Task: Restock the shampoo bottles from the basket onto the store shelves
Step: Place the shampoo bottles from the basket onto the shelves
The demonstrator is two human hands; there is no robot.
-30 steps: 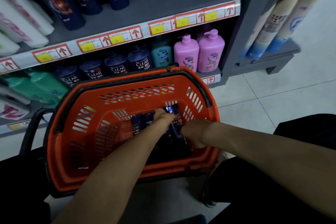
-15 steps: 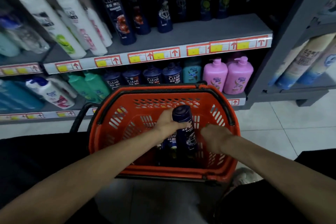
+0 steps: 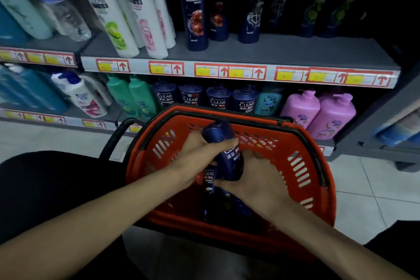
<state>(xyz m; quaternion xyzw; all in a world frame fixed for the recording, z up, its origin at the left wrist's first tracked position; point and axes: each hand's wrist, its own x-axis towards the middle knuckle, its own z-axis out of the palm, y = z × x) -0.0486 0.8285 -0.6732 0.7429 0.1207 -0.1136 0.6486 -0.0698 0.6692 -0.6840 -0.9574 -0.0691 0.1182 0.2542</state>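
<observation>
A dark blue shampoo bottle (image 3: 223, 143) labelled CLEAR is held above the orange basket (image 3: 302, 159), cap pointing up towards the shelves. My left hand (image 3: 200, 154) is wrapped around its upper part. My right hand (image 3: 252, 173) cups its lower end from the right. More dark bottles (image 3: 209, 191) lie in the bottom of the basket, partly hidden by my hands. The grey middle shelf (image 3: 272, 52) above the basket carries tall dark CLEAR bottles (image 3: 195, 7) at its back.
The bottom shelf behind the basket holds dark blue pump bottles (image 3: 218, 98), green bottles (image 3: 131, 95) and pink pump bottles (image 3: 318, 113). White bottles (image 3: 127, 11) lean on the middle shelf at left. A second grey rack (image 3: 386, 120) stands at right, tiled floor (image 3: 368, 193) beside it.
The bottle has been lifted out of the basket by my left hand, and my right hand has come onto its lower end. The view has tilted up towards the shelves.
</observation>
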